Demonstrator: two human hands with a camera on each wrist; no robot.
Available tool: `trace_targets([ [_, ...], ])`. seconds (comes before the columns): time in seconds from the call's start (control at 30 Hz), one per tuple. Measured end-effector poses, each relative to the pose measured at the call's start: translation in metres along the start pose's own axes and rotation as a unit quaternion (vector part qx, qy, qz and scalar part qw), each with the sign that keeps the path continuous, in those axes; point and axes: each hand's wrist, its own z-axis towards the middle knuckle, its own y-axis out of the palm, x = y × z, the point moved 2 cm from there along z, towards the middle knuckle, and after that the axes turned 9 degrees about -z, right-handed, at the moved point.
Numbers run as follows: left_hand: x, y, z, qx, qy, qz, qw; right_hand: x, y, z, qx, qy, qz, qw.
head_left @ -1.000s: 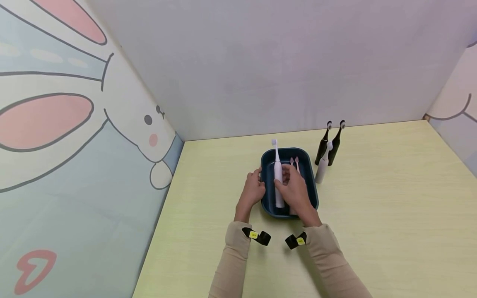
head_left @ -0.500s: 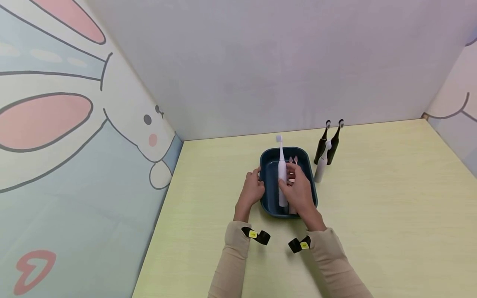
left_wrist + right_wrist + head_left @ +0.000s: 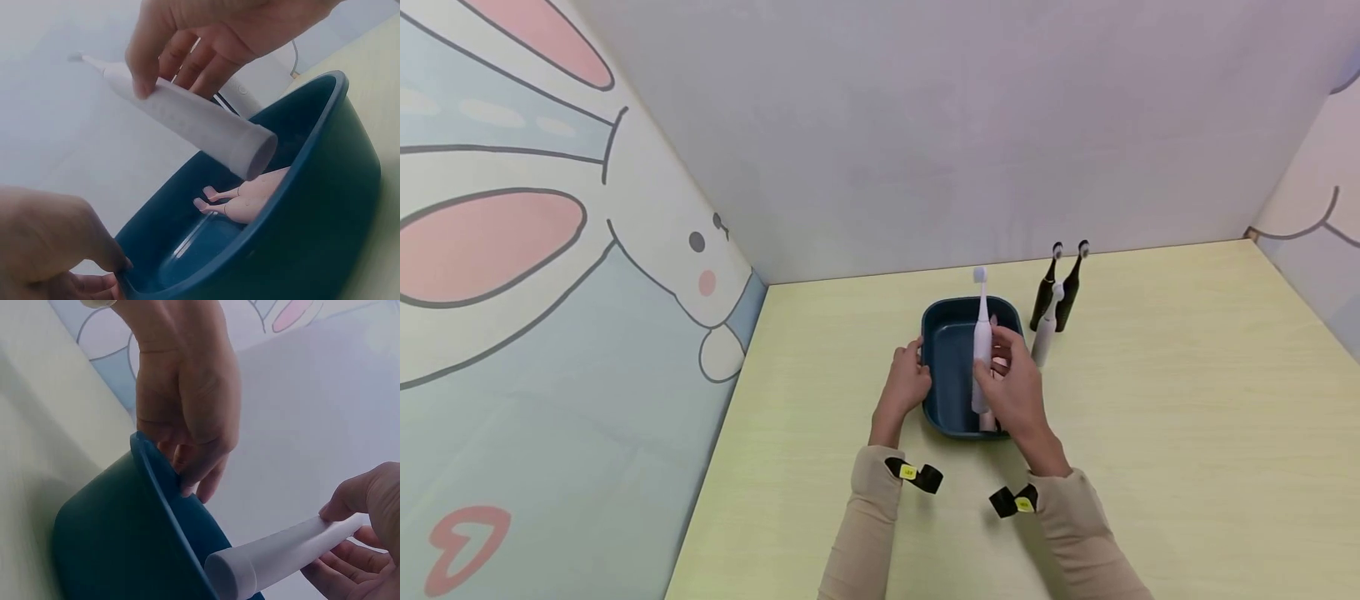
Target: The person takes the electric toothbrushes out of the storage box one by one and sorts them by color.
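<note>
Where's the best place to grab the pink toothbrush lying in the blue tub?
Probably the thick handle of the pink toothbrush, from straight above. It lies flat on the bottom of the blue tub, whose walls block a sideways reach. The neck looks thin and harder to pinch. The right hand holds a white toothbrush just over it.

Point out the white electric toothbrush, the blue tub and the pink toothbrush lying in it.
white electric toothbrush (image 3: 982, 358): head view, middle of its handle.
blue tub (image 3: 325, 187): left wrist view, outer side wall.
pink toothbrush (image 3: 256, 199): left wrist view, its handle inside the tub.
</note>
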Motion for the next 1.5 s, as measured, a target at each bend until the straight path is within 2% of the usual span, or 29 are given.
trace_targets([
  [0.3, 0.000, -0.001, 0.000, 0.003, 0.000, 0.007, 1.0000, -0.002, -0.012, -0.005, 0.036, -0.030, 0.007, 0.999],
  [0.73, -0.001, -0.002, 0.000, -0.002, -0.003, 0.008, 1.0000, -0.002, -0.034, -0.008, 0.101, -0.063, -0.014, 0.993],
  [1.03, 0.000, -0.001, -0.001, -0.003, 0.000, 0.008, 1.0000, 0.003, -0.052, -0.006, 0.130, -0.049, 0.009, 0.990],
  [1.37, -0.002, 0.001, 0.001, -0.004, -0.005, 0.006, 1.0000, 0.019, -0.072, -0.006, 0.196, -0.051, 0.026, 0.979],
  [1.5, -0.002, 0.001, 0.002, -0.002, -0.007, 0.007, 0.9999, 0.028, -0.079, -0.004, 0.206, -0.041, 0.018, 0.977],
])
